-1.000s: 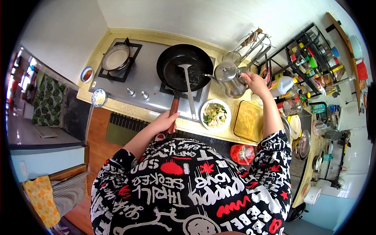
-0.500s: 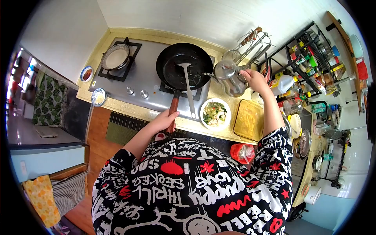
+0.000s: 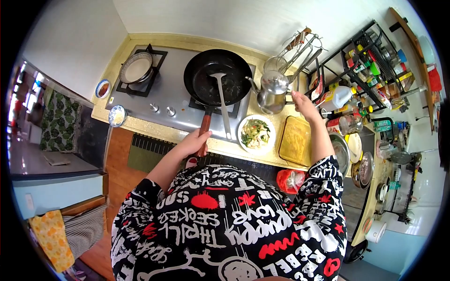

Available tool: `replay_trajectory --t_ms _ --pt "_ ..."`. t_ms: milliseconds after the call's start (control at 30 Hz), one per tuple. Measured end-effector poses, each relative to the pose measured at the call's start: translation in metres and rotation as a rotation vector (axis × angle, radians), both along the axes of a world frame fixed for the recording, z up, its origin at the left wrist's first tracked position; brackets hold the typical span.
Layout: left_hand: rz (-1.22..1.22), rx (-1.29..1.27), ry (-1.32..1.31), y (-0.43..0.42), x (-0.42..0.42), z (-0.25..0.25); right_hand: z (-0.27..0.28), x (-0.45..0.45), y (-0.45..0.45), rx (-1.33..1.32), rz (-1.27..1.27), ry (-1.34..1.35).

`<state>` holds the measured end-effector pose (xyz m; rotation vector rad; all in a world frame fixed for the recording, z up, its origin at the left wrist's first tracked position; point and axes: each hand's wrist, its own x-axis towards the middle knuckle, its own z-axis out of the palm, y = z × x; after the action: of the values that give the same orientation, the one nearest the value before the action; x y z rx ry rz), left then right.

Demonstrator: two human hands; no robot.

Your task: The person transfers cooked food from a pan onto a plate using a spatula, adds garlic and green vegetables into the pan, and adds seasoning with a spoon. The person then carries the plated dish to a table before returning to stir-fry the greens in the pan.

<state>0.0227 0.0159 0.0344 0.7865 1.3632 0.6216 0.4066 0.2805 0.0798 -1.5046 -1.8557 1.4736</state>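
My left hand is closed round the red-brown handle of a black wok, which rests on the right burner. A metal spatula lies in the wok, its handle reaching over the near rim. At the right, my right hand grips the handle of a shiny metal pot with a thin spout pointing toward the wok. The pot is upright over the counter right of the stove. Between wok and tray sits a white plate of food with green pieces.
A yellow tray lies near the counter's front edge. On the left burner sits a bowl, with two small dishes near the stove's left edge. Behind the pot stand utensils; a black rack with bottles is at right.
The metal pot has gone from tilted to upright, and my right hand has moved slightly right and lower with it. My left hand still holds the wok handle.
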Motion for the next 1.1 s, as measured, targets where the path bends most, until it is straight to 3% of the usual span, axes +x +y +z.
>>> replay_trajectory --t_ms 133,367,767,900,967,1000,1067,1100 --pt "0.001 -0.027 0.041 0.001 0.002 0.005 -0.035 0.006 -0.012 -0.149 -0.080 0.303" --pt "0.043 -0.046 0.017 0.000 0.004 0.003 -0.075 0.012 -0.025 -0.100 -0.234 0.369" --pt "0.326 -0.143 -0.272 -0.006 0.011 -0.006 -0.125 0.061 -0.011 -0.044 -0.351 0.405" --pt "0.401 -0.165 -0.331 -0.005 0.018 0.009 -0.112 0.060 -0.016 0.155 -0.398 0.066" --pt "0.373 -0.184 -0.320 -0.003 0.015 0.005 -0.124 0.058 -0.014 0.672 -0.524 -0.284" --pt "0.350 -0.176 -0.324 -0.003 0.014 0.001 -0.091 0.035 -0.038 0.902 -0.651 -0.524" --pt "0.306 -0.157 -0.332 -0.002 0.013 -0.005 -0.020 -0.014 -0.080 0.793 -0.562 -0.368" --pt "0.316 -0.128 -0.314 -0.002 0.016 0.002 -0.007 -0.046 -0.101 0.669 -0.506 -0.167"
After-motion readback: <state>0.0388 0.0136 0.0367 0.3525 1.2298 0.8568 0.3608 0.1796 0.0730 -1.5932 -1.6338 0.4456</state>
